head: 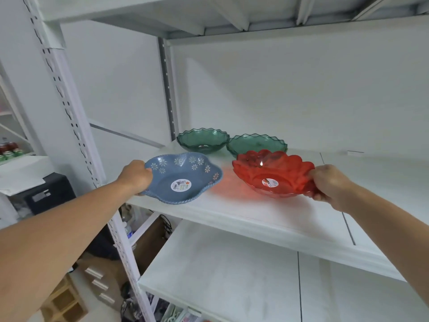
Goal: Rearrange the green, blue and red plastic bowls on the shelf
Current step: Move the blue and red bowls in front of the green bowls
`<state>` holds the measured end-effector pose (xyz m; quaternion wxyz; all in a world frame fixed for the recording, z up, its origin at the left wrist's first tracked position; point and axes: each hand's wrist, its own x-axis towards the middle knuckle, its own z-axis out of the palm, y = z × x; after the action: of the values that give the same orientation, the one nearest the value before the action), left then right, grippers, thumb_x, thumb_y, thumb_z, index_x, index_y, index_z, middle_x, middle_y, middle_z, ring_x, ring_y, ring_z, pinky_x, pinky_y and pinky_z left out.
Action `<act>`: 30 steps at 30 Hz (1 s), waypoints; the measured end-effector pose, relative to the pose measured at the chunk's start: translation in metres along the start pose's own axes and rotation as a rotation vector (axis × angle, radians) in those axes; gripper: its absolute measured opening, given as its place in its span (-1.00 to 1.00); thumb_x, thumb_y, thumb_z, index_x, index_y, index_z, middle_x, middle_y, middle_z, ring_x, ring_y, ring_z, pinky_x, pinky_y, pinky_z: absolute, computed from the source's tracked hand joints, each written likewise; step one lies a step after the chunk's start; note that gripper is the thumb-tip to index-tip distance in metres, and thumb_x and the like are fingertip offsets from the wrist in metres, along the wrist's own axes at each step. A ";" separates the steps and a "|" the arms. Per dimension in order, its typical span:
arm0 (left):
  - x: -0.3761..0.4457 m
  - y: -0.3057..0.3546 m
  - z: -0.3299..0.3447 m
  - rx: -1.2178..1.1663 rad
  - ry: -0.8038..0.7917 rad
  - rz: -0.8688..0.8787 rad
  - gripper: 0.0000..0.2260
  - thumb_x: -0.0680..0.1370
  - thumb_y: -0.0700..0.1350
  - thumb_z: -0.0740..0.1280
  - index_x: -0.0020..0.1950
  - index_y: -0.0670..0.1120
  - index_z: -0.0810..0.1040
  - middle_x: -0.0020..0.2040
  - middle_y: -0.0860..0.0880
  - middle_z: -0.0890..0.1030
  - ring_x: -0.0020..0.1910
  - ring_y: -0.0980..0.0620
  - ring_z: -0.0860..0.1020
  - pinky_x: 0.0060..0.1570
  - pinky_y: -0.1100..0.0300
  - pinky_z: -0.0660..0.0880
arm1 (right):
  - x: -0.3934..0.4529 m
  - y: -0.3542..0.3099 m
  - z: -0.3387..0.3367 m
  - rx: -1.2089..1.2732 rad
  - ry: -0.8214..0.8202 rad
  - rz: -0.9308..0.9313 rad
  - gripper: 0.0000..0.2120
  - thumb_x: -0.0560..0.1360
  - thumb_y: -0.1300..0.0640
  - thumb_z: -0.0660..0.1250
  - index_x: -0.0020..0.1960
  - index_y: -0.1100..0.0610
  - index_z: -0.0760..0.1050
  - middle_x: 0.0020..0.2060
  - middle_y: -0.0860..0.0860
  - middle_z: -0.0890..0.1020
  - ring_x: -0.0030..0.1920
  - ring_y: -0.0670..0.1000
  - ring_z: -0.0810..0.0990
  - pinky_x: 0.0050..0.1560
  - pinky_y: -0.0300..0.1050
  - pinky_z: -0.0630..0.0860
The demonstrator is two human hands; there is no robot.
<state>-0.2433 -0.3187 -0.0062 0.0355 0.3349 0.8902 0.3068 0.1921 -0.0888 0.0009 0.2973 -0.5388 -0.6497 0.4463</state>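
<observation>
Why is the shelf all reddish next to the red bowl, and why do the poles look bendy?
Head view: light passes through the see-through red bowl, tinting the shelf beside it; a small bright glint sits inside the bowl. The blue bowl is solid, so no tint there. The wide-angle lens bends the pole near the picture's edge.

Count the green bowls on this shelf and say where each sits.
2. One green bowl sits at the back near the upright post; the second green bowl sits right of it, partly behind the red bowl. None looks hidden.
</observation>
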 end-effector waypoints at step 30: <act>0.139 -0.040 0.031 -0.152 -0.278 0.179 -0.63 0.67 0.01 0.18 0.05 -0.29 0.58 -0.05 -0.24 0.65 -0.17 -0.16 0.56 -0.13 0.04 0.43 | -0.040 0.001 0.082 0.067 0.166 0.103 -0.81 0.58 0.14 0.30 0.01 0.25 0.61 -0.43 0.13 0.64 -0.50 0.13 0.52 -0.53 -0.14 0.31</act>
<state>-0.3652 -0.2405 -0.0346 0.1559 0.4482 0.8176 0.3260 0.1309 -0.1489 -0.0309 0.3448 -0.5961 -0.5790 0.4365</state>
